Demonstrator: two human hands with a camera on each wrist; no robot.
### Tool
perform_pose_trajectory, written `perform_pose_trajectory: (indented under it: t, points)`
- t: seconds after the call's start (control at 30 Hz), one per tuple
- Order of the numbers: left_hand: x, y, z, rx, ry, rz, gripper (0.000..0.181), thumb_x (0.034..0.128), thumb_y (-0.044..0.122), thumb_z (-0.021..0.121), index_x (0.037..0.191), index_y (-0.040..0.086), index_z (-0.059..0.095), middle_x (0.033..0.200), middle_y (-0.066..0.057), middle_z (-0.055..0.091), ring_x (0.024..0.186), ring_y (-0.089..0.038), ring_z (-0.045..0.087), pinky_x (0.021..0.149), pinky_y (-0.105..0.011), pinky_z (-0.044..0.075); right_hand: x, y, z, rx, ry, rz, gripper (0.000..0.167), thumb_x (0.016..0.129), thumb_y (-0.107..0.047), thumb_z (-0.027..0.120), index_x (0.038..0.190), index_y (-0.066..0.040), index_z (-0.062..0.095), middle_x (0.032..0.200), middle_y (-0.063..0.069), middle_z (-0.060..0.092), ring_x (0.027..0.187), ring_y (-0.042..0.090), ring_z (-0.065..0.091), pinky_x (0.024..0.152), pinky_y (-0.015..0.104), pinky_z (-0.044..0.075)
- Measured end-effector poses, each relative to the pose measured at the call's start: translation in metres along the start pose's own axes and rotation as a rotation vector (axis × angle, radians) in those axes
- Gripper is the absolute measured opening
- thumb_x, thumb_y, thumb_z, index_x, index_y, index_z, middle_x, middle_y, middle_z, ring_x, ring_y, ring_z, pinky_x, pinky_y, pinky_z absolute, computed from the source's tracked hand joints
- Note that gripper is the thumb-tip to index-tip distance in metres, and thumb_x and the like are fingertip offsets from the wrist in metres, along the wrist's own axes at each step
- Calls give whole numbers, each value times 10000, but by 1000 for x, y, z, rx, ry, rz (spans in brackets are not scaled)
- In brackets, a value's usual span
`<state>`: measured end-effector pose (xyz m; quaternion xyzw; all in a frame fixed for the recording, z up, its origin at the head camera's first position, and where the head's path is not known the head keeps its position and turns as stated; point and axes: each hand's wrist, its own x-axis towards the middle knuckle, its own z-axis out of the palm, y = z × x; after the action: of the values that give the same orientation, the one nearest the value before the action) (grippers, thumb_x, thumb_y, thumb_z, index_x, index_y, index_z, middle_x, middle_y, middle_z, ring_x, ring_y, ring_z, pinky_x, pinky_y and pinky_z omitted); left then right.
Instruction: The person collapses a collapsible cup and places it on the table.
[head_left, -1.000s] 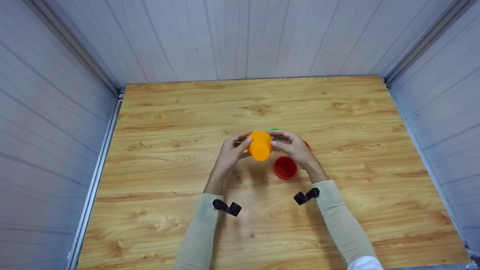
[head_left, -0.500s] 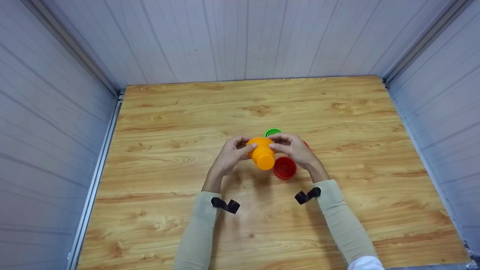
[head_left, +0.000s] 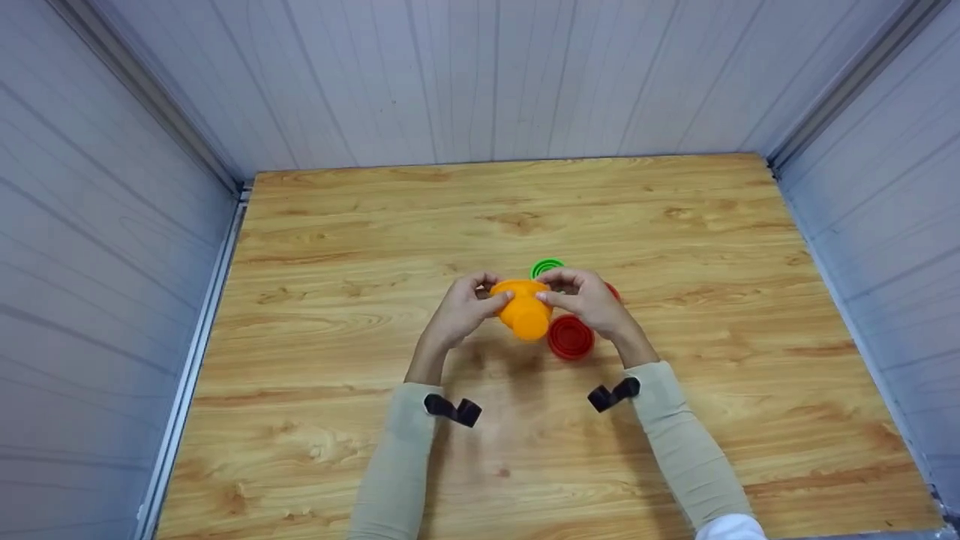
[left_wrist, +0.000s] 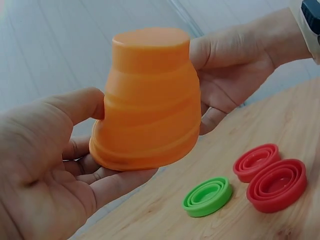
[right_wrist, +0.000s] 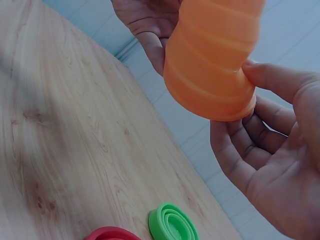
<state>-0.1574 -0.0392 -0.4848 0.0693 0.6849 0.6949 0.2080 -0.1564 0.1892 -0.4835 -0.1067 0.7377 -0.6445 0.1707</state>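
An orange collapsible cup (head_left: pixel 529 321) hangs above the table, drawn out to its full height, held between both hands. In the left wrist view the cup (left_wrist: pixel 150 100) has its narrow closed end up and its wide rim down. My left hand (head_left: pixel 459 311) grips the rim side with the thumb on the wall and fingers curled at the rim. On the other side my right hand (head_left: pixel 592 304) pinches the cup in the same way; its thumb dents the wall in the right wrist view, where the cup's (right_wrist: pixel 210 60) narrow end is cut off.
Flattened on the wooden table (head_left: pixel 337 337) lie a green collapsible cup (left_wrist: pixel 207 196), a red one (left_wrist: pixel 276 185) and another red one (left_wrist: pixel 256 163). The right hand partly covers the far red one in the head view. White panels (head_left: pixel 450 82) wall the table at back and sides.
The orange cup has tilted, its narrow end swinging toward the person and slightly right. Both hands have come slightly nearer, uncovering more of the green cup, and keep their hold.
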Motion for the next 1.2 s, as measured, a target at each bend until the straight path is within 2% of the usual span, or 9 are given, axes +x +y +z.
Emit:
perform_pose_trajectory:
  t: [0.17, 0.3, 0.4, 0.5, 0.63, 0.73, 0.9, 1.07, 1.2]
  points:
    - [1, -2, 2, 21, 22, 26, 208, 918, 84, 607, 1085, -32, 562, 987, -106, 556, 837, -139, 636, 723, -267, 586, 1, 1, 3, -80, 48, -47, 279, 913, -150, 646, 1151, -6, 638, 1101, 111, 632, 953, 235, 576, 833, 227, 535]
    - [3, -3, 4, 70, 34, 48, 214, 941, 118, 589, 1102, -21, 568, 1009, -106, 545, 861, -148, 638, 733, -289, 590, 2, 3, 4, -126, 88, -49, 285, 926, -181, 630, 1161, -21, 649, 1113, 126, 644, 952, 217, 592, 827, 221, 542]
    - [4, -4, 5, 63, 29, 47, 231, 961, 151, 568, 1120, -17, 570, 1019, -99, 534, 885, -158, 640, 752, -316, 591, 1, 1, 6, -140, 125, -43, 290, 925, -173, 623, 1169, -18, 652, 1121, 140, 651, 955, 197, 607, 806, 211, 547]
    - [4, -4, 3, -6, 8, 43, 267, 974, 173, 549, 1149, -28, 566, 1052, -117, 546, 925, -179, 642, 786, -354, 587, -3, -10, 11, -174, 154, -66, 297, 929, -165, 618, 1169, 7, 649, 1112, 162, 662, 941, 165, 620, 781, 194, 544]
    - [1, -5, -1, -149, -68, 45, 315, 967, 127, 542, 1232, -43, 531, 1172, -154, 541, 1018, -204, 614, 863, -366, 563, -8, -21, 15, -218, 193, -93, 306, 928, -138, 619, 1174, 44, 634, 1102, 188, 664, 920, 124, 614, 761, 176, 537]
    - [-2, -6, -6, -243, -140, 56, 390, 934, 56, 546, 1301, -55, 476, 1247, -178, 516, 1061, -207, 588, 910, -343, 542, -5, -13, 12, -182, 210, -70, 302, 916, -121, 633, 1180, 25, 638, 1118, 179, 660, 924, 115, 611, 762, 176, 538]
    - [-3, -8, -9, -301, -187, 87, 443, 919, 14, 551, 1336, -72, 425, 1278, -188, 505, 1080, -199, 589, 931, -331, 530, 0, 3, 5, -20, 144, -72, 337, 928, -165, 615, 1218, 8, 615, 1173, 135, 639, 975, 132, 632, 810, 237, 554]
    - [-2, -9, -10, -287, -138, 110, 415, 915, -26, 529, 1318, -64, 433, 1273, -172, 481, 1078, -198, 589, 916, -336, 538, -3, 6, -1, 141, 17, -83, 392, 943, -217, 602, 1252, 22, 575, 1213, 121, 619, 1015, 216, 652, 877, 382, 556]
    - [-2, -8, -9, -280, -105, 113, 392, 917, -47, 508, 1305, -46, 451, 1254, -159, 476, 1064, -208, 585, 901, -343, 545, -6, 5, -3, 175, -44, -74, 426, 934, -197, 618, 1283, 34, 537, 1220, 125, 614, 1028, 232, 650, 918, 450, 529]
